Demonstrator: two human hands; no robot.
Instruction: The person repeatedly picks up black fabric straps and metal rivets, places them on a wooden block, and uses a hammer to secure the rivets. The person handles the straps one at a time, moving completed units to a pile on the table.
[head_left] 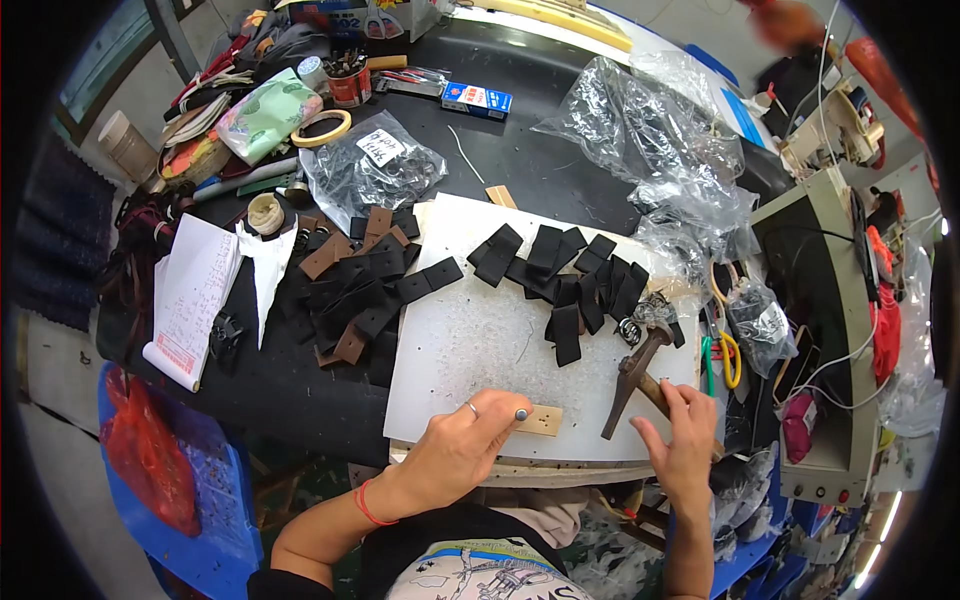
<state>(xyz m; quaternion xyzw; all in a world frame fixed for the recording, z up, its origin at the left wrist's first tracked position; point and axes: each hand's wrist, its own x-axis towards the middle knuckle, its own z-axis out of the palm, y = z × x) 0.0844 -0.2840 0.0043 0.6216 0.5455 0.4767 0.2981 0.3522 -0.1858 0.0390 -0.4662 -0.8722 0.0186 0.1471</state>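
My left hand [465, 440] is closed around a slim metal punch [521, 414], whose round top shows above my fingers. Under its tip, or right beside it, a small tan leather piece [543, 421] with a few holes lies near the front edge of the white board [465, 330]. My right hand [685, 445] is over the wooden handle of a hammer [634, 378], thumb and fingers apart; part of the handle is hidden beneath it. The hammer's dark metal head rests toward the board's right side. Several black strap pieces [545, 250] lie along the board's far part.
Left of the board is a pile of black and brown strap pieces [350, 290], then a written notepad [195, 290]. Clear plastic bags [640, 130] lie at the far right. Green and yellow-handled scissors [730, 360] sit beside the board. A blue stool [215, 490] holds a red bag.
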